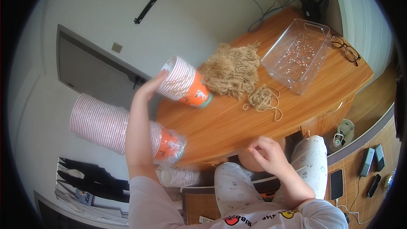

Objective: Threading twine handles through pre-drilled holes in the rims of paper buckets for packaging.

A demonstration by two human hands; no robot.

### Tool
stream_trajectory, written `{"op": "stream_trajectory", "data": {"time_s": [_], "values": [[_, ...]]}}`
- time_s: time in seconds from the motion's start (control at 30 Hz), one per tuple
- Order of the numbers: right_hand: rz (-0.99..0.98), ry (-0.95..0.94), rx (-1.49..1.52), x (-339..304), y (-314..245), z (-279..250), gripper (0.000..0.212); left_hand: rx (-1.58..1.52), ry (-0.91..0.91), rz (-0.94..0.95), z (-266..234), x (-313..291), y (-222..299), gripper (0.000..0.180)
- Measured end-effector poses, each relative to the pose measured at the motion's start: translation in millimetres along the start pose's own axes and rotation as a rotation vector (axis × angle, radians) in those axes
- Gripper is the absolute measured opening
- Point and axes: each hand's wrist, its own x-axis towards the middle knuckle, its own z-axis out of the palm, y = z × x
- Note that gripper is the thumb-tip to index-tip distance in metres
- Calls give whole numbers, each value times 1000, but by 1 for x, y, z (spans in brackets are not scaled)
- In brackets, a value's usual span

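Note:
At the table's left side, my left hand [148, 89] is closed at the rim of a stack of paper cups [197, 89], orange with a teal base and white rims. Part of the grip is hidden behind the cups. A longer stack of cups in clear plastic wrap [99, 123] lies beneath my left forearm, which covers part of it. Over my lap, just off the table's front edge, my right hand [271, 154] has its fingers curled in, and I see nothing in it. Beside the cups sits a heap of tan yarn [233, 70], with a small loose tangle of yarn [263, 99] in front.
A clear plastic tray [275, 70] with scattered small beads stands on the wooden table [224, 129], glasses [345, 50] beside it. A black router [311, 7] with cables is at the back. Right of my legs, a phone [336, 184] lies on a lower surface.

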Motion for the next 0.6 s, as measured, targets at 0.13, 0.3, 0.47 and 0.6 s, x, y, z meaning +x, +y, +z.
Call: {"op": "stream_trajectory", "data": {"time_s": [0.13,0.3,0.47,0.6], "values": [[-38,18,-49,-1,2,0,10,42,94,26,20,-10,8,92],[-33,27,-68,-4,-1,-3,10,23,111,39,32,-7,12,94],[-137,-8,-119,-8,-18,3,10,481,538,128,6,-9,-13,96],[-233,8,-128,-19,-46,-22,16,576,887,579,73,-36,1,58]]}}
